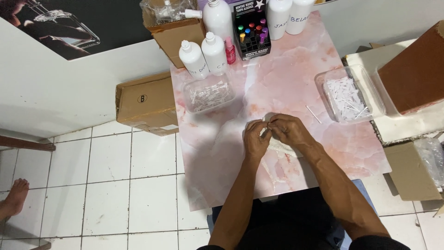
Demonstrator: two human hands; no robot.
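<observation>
Both hands' fingers pinch 1 small white piece.

We saw a pink marbled table bearing white bottles, a black rack of coloured vials, two clear trays of white pieces and a loose stick.

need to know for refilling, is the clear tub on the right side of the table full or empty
Partly full: the clear tub holds a heap of small white pieces across its bottom, and it has no lid.
</observation>
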